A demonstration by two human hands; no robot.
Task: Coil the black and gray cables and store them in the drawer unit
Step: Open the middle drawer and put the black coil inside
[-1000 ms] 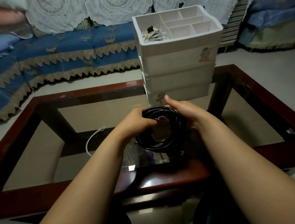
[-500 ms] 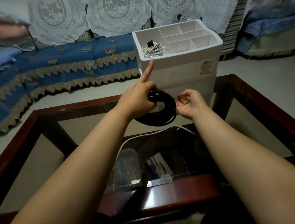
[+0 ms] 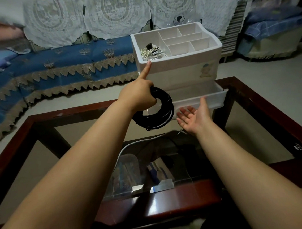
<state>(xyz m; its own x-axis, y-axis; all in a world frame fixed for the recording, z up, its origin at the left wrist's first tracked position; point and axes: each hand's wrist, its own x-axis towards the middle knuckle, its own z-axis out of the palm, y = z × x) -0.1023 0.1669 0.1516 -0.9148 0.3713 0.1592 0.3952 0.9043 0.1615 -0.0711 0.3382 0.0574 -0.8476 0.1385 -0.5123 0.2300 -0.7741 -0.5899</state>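
Behind the black coil (image 3: 157,112), drawer (image 3: 197,98) front hidden.

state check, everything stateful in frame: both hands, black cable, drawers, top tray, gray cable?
left hand: grips the black coil, index finger straight, tip at the tray's front edge
right hand: open, palm up, holding nothing
black cable: coiled, off the table
drawer: pulled out
top tray: holds a white cord bundle
gray cable: loose on the table

**Cables and drawer unit, current state**

Black cable (image 3: 157,110): coiled ring, hanging upright before white drawer unit (image 3: 179,67). Lower drawer (image 3: 199,97) pulled out. Gray cable (image 3: 129,148): loose arc on glass table. Pale coiled cable (image 3: 152,53) in top tray's left compartment.
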